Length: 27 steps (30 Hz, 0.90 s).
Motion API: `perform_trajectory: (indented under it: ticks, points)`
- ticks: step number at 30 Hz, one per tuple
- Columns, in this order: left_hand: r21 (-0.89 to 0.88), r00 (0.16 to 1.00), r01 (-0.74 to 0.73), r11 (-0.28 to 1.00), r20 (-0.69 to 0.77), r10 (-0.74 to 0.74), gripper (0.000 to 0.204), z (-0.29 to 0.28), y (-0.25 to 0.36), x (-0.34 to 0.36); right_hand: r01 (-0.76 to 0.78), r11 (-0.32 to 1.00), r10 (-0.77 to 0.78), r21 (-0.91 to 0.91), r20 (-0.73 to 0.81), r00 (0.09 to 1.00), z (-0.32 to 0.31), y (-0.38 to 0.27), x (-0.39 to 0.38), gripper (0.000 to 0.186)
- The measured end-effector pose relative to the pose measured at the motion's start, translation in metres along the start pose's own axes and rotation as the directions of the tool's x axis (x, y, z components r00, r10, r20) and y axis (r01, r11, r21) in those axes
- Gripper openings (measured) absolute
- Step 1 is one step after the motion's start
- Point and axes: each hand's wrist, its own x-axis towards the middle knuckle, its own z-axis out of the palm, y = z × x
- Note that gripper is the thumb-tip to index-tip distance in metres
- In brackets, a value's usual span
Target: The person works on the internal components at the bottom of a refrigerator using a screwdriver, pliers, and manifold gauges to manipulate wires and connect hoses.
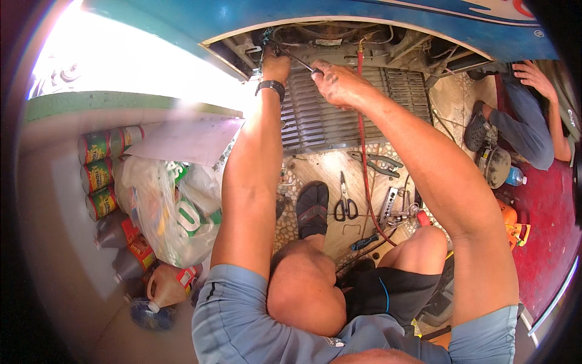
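Jutting from right grip, thin tool; left grip ahead

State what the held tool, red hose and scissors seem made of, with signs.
Held tool: likely steel shaft, thin and straight; finish unclear. Red hose: perhaps rubber or plastic, smooth, gently curving. Scissors: probably steel blades, smooth grey; black loops, perhaps plastic.

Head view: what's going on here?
The wearer's two hands are at the open base of a blue cabinet. The right hand holds a thin-shafted tool, its shaft pointing toward the left hand; whatever that hand grips is hidden. A red hose runs up into the base. Scissors lie below.
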Motion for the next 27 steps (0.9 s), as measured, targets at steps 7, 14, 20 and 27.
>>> perform_trajectory:
  ticks: [7, 14, 20, 27]
  points:
    - [0.023, 0.999, 0.004, 1.0, 0.038, -0.005, 0.046, -0.015, 0.002, -0.001, 0.032, 0.987, -0.031, -0.156, 0.01, 0.999, -0.017, 0.001, 0.0, 0.042]
    - [0.069, 1.0, -0.005, 0.998, 0.028, 0.003, 0.058, -0.03, -0.001, 0.013, 0.203, 0.843, -0.25, -0.499, -0.028, 0.968, -0.035, -0.017, 0.001, 0.042]
    - [0.482, 0.835, -0.549, 0.683, 0.27, 0.48, 0.057, -0.066, -0.021, 0.031, 0.278, 0.783, -0.341, -0.557, -0.011, 0.94, -0.03, -0.033, -0.006, 0.04]
    - [0.109, 0.997, 0.008, 0.994, 0.079, -0.016, 0.059, -0.009, 0.014, 0.008, 0.32, 0.77, -0.46, -0.552, -0.134, 0.878, -0.016, 0.034, 0.017, 0.041]
